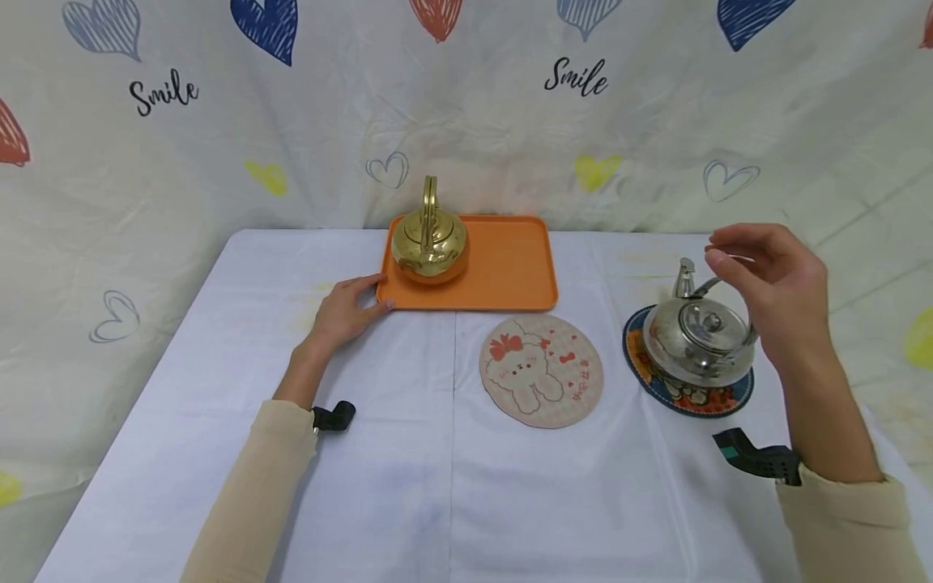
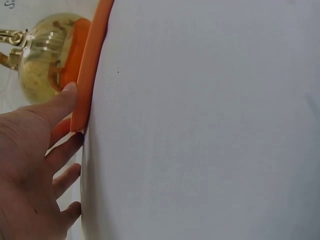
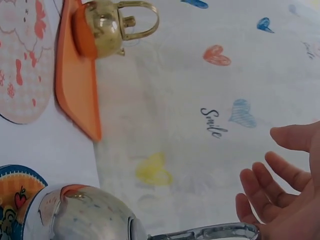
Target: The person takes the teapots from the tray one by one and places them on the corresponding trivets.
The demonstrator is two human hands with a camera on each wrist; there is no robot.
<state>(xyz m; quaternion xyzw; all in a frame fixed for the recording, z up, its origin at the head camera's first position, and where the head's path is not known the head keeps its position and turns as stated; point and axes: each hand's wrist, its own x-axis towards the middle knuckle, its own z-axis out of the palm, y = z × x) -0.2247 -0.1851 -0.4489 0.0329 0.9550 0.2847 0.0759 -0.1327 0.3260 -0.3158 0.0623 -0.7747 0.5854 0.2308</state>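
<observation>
My left hand (image 1: pixel 344 314) touches the front left corner of an orange tray (image 1: pixel 510 263), its thumb and fingers mostly straight around the rim. On the tray's left part stands a gold teapot (image 1: pixel 419 253) with an upright handle. At the right, a silver teapot (image 1: pixel 674 340) rests on a round blue patterned mat (image 1: pixel 681 402). My right hand (image 1: pixel 783 287) hovers beside and above the silver teapot's handle (image 3: pixel 210 231), its fingers loosely bent and holding nothing. From the head, that hand hides part of the handle.
A round pink mat (image 1: pixel 535 372) with a rabbit drawing lies between the tray and the silver teapot. White cloth (image 1: pixel 394 486) covers the table. Behind it hangs a backdrop (image 1: pixel 481 105) printed with hearts and "Smile".
</observation>
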